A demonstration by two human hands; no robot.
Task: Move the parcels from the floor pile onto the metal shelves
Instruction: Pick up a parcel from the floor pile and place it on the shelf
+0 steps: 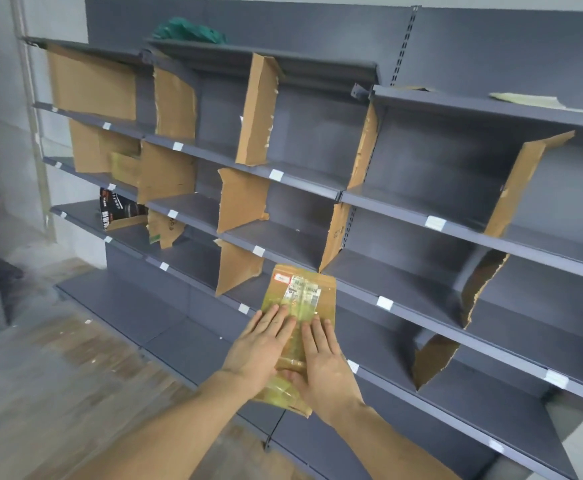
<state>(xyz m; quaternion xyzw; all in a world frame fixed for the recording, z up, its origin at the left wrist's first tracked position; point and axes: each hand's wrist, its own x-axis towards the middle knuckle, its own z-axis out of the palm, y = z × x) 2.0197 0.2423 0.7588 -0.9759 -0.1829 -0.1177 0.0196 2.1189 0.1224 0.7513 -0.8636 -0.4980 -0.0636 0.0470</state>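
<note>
While a flat yellow-brown parcel (298, 306) is held out toward the grey metal shelves (404, 296), it is covered from above by the left hand (262, 344) and the right hand (324, 362) — fingers straight and laid flat on its top, thumbs hidden beneath, so a pinch cannot be confirmed. The parcel is carried level, its far edge just over the shelf lip, right of a cardboard divider (234, 268). The step is judged best finished by sliding the parcel fully past that lip — label kept upward — and clear of the divider before the hands are lifted away.
</note>
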